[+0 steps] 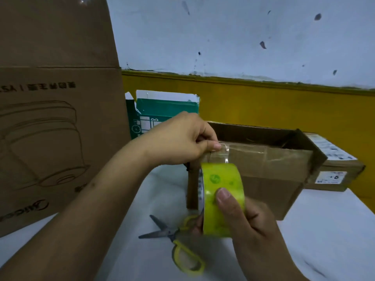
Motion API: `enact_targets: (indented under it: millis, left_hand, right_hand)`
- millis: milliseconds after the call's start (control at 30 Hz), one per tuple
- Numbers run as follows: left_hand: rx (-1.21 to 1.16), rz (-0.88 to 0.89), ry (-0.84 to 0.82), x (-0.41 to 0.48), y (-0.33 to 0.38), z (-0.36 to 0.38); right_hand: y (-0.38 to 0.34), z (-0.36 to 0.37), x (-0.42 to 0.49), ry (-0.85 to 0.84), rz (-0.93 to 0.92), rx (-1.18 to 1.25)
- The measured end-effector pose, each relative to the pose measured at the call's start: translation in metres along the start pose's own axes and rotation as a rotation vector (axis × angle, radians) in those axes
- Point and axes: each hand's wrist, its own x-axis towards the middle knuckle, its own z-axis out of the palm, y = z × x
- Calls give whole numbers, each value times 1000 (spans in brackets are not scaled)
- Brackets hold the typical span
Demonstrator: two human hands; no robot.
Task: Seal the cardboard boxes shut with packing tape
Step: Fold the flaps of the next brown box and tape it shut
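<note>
While the left hand (pixel 178 138) pinches the loose tape end onto the open cardboard box (pixel 263 167), the right hand (pixel 243 216) fingers wrap tight around the yellow-green tape roll (pixel 222 197) just in front of the box. Taping has only begun. Next, I think, the roll must pull rightwards, along the box's long side. Scissors (pixel 174 234) wait on the bench (pixel 324 240) nearer than the box.

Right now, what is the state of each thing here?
Tape roll: gripped by right hand, strip pulled out.
Strip end: pinched by left hand.
Open box: flaps not shut.
Scissors: lying partly open, untouched.
Green box: top open.
Big box: flap up.
</note>
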Motion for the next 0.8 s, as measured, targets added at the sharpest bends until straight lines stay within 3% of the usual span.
enact_targets:
  millis: [133,367,667,800]
  left_hand:
    - [-56,-40,-61,2,-4,2]
    - [-234,-61,-289,-2,-7,-4]
    - [-139,10,-171,2,-10,7]
    - [-205,-11,-175,4,-15,10]
  right_hand:
    - [5,7,-3,19,96,-61]
    - [-10,6,5,-7,239,110]
    - [-20,8,11,-36,287,208]
    - [-26,3,16,-38,357,292]
